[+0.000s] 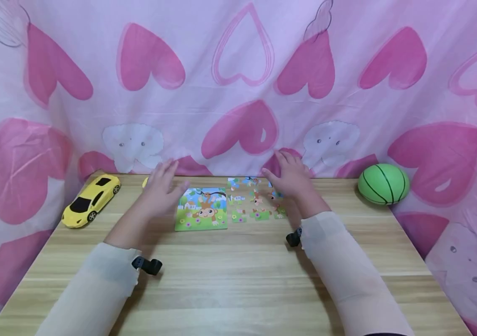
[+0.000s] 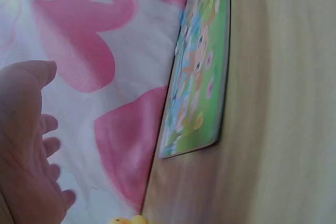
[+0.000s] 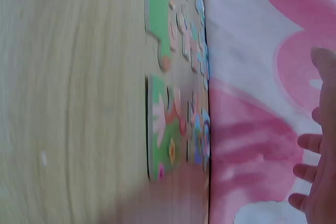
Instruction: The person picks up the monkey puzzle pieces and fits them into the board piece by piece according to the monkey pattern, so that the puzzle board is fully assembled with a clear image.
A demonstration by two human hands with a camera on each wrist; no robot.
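A monkey picture board (image 1: pixel 201 210) lies flat near the back of the table, and its edge also shows in the left wrist view (image 2: pixel 207 103). To its right are several loose jigsaw pieces (image 1: pixel 259 214), spread in rows with gaps; the right wrist view shows some pieces (image 3: pixel 163 153) close up. My left hand (image 1: pixel 160 190) hovers left of the board, fingers spread and holding nothing. Above the right side of the pieces is my right hand (image 1: pixel 291 176), fingers extended and also holding nothing; it hides part of the pieces.
A yellow toy car (image 1: pixel 91 200) stands at the back left. A green ball (image 1: pixel 383 184) sits at the back right. Behind my left hand a small yellow object (image 1: pixel 145 182) is mostly hidden. A pink heart-print curtain (image 1: pixel 238 60) borders the wooden table (image 1: pixel 230 284).
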